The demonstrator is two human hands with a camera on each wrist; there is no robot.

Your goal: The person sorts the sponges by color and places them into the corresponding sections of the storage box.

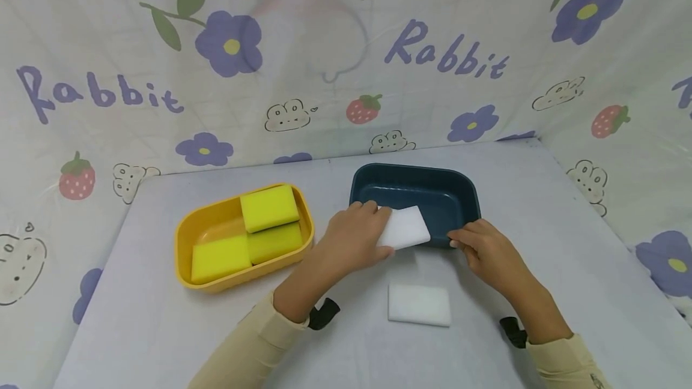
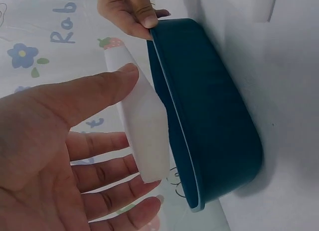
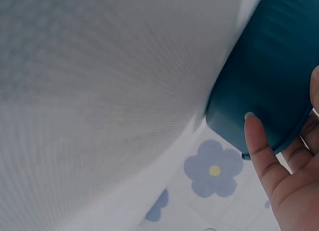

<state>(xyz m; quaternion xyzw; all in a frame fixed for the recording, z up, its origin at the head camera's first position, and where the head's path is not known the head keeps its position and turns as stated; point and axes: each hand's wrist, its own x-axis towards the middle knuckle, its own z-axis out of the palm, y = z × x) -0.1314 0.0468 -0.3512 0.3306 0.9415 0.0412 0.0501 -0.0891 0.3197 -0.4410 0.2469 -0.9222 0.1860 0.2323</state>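
My left hand (image 1: pixel 351 238) pinches a white sponge block (image 1: pixel 406 228) between thumb and fingers, over the near left rim of a dark teal plastic bin (image 1: pixel 443 203). In the left wrist view the sponge (image 2: pixel 144 116) is tilted beside the bin's open mouth. At the bin's near right corner, my right hand (image 1: pixel 486 254) holds the rim. The right wrist view has its fingers (image 3: pixel 259 141) against the bin's outer wall (image 3: pixel 264 76). A second white sponge block (image 1: pixel 418 305) lies flat on the table in front of the bin.
To the left stands a yellow bin (image 1: pixel 186 230) holding several yellow sponges (image 1: pixel 221 259). A white cloth (image 1: pixel 135 329) covers the table. Behind it hangs a printed curtain (image 1: pixel 303 35) with flowers and strawberries.
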